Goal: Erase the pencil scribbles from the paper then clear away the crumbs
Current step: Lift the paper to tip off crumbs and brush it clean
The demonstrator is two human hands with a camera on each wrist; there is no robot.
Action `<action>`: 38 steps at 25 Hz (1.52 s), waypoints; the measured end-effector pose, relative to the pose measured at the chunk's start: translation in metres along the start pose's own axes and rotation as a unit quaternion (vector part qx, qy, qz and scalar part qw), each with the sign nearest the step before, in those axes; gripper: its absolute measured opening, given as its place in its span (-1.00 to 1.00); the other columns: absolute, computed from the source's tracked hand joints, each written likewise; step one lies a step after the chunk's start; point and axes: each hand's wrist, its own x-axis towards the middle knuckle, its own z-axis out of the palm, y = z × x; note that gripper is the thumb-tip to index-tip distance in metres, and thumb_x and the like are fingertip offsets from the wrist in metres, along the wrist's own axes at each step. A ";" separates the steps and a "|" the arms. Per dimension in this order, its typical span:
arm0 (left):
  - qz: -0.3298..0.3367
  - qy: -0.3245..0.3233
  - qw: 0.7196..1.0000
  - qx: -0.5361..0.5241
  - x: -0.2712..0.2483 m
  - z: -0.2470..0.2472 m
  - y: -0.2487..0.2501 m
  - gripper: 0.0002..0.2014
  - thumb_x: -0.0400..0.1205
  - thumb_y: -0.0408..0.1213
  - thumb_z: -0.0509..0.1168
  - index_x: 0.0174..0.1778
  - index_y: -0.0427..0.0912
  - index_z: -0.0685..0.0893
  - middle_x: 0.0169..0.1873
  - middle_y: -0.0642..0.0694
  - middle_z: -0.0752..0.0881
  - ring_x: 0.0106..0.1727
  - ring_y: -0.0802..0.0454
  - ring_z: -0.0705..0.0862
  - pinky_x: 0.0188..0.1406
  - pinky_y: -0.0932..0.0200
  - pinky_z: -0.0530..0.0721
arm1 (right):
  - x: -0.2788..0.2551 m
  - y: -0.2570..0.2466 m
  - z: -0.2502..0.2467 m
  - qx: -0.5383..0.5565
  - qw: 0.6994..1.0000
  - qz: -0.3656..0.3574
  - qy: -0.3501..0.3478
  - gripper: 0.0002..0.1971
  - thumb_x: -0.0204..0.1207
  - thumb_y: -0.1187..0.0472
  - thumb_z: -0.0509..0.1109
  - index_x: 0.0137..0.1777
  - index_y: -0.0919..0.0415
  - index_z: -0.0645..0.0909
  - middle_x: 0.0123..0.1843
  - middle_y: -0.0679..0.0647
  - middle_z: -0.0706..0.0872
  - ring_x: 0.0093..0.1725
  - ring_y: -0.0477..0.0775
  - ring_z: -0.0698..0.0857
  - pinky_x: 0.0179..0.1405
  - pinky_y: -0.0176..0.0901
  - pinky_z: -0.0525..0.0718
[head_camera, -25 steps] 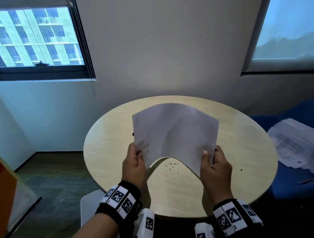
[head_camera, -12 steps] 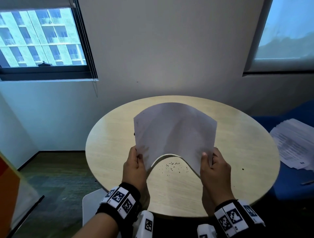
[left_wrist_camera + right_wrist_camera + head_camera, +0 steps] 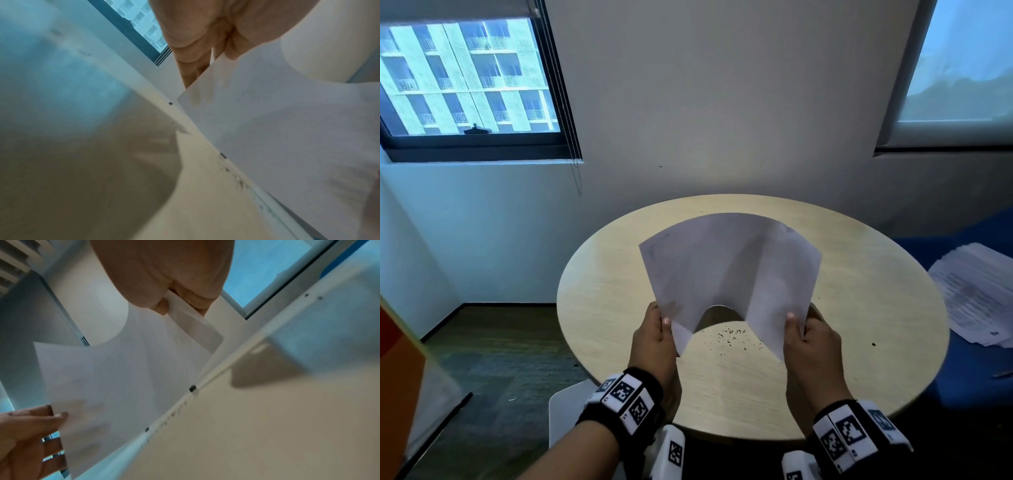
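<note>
Paper [image 3: 729, 270] hangs arched above the round table [image 3: 859, 308], left hand [image 3: 654, 339] and right hand [image 3: 813, 337] pinching its near corners, probably to tip crumbs [image 3: 732, 337] off.

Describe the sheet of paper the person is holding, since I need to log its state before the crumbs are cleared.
The sheet of paper is plain white, thin and flexible, bowed upward into an arch above the round table. The left hand pinches its near left corner and the right hand its near right corner. Faint grey smudges show near its left side; no clear scribbles are visible. Dark crumbs lie on the table below its raised near edge.
</note>
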 end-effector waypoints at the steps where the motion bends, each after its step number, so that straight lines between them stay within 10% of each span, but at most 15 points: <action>1: 0.007 -0.007 1.000 0.011 0.003 -0.003 0.006 -0.75 0.78 -0.35 0.07 0.31 -0.09 0.56 0.02 -0.06 0.71 0.06 -0.16 0.68 -0.06 0.15 0.52 | 0.003 -0.001 -0.001 -0.004 1.000 -0.001 -0.001 -0.70 0.68 0.27 0.23 -0.30 0.35 0.53 -0.41 -0.05 0.53 -0.43 0.17 0.51 -0.51 -0.34 0.32; 6: 0.044 0.025 0.999 0.014 0.032 -0.025 0.043 -0.79 0.77 -0.41 0.10 0.24 -0.17 0.58 0.00 -0.05 0.71 -0.03 -0.05 0.65 -0.16 0.21 0.50 | 0.035 -0.029 -0.029 -0.023 0.997 -0.074 0.030 -0.85 0.68 0.22 0.24 -0.14 0.18 0.50 -0.37 -0.08 0.55 -0.38 -0.17 0.52 -0.46 -0.30 0.40; 9: 0.045 0.049 0.998 0.007 0.049 -0.036 0.059 -0.77 0.75 -0.41 0.14 0.24 -0.16 0.62 -0.03 -0.03 0.72 -0.03 -0.02 0.66 -0.18 0.22 0.52 | 0.054 -0.045 -0.050 -0.052 0.994 -0.089 0.036 -0.80 0.65 0.19 0.27 -0.21 0.23 0.52 -0.36 0.06 0.61 -0.36 0.04 0.56 -0.45 -0.23 0.45; 16: -0.019 -0.046 0.991 0.126 0.039 -0.039 0.033 -0.61 0.65 -0.45 0.25 0.40 -0.16 0.63 0.15 -0.20 0.77 0.18 -0.16 0.71 0.14 0.17 0.57 | 0.051 -0.014 -0.079 -0.079 0.982 0.103 -0.135 -0.92 0.42 0.32 0.47 -0.24 0.33 0.75 -0.26 0.18 0.81 -0.23 0.23 0.77 -0.19 0.12 0.73; 20: -0.009 -0.178 0.946 0.271 0.016 -0.032 0.011 -0.41 0.69 -0.38 0.20 0.68 -0.11 0.31 0.43 -0.18 0.60 0.42 -0.18 0.56 0.26 0.15 0.49 | 0.039 0.017 -0.081 -0.194 0.935 0.151 -0.255 -0.94 0.33 0.30 0.57 -0.31 0.29 0.78 -0.31 0.08 0.82 -0.30 0.02 0.75 -0.36 -0.20 0.56; 24: 0.090 -0.188 0.837 0.506 -0.002 -0.025 0.004 -0.38 0.67 -0.22 0.15 0.71 0.03 0.21 0.51 -0.14 0.38 0.49 -0.16 0.36 0.32 0.05 0.45 | 0.034 0.025 -0.088 -0.275 0.893 0.186 -0.306 -0.82 0.21 0.17 0.64 -0.34 0.24 0.72 -0.45 -0.05 0.75 -0.35 -0.06 0.72 -0.47 -0.28 0.53; 29: 0.161 -0.257 0.821 0.484 -0.004 -0.004 0.005 -0.35 0.75 0.09 0.05 0.75 -0.02 0.06 0.75 -0.12 -0.06 0.74 -0.09 -0.07 0.67 -0.05 0.05 | 0.051 -0.009 -0.087 -0.504 0.815 0.086 -0.272 -0.57 0.34 -0.18 0.55 -0.24 0.09 0.43 -0.16 0.00 0.63 -0.14 0.03 0.61 -0.29 -0.17 0.49; 38: 0.118 -0.353 0.795 0.480 -0.003 0.013 -0.004 -0.21 0.72 0.29 -0.06 0.76 -0.07 -0.13 0.74 -0.18 -0.23 0.74 -0.14 -0.26 0.70 -0.14 -0.22 | 0.125 -0.038 0.047 -0.296 0.900 -0.062 -0.314 -0.74 0.61 0.23 0.31 0.23 0.15 0.71 0.16 0.09 0.73 -0.04 0.02 0.60 -0.01 -0.23 0.50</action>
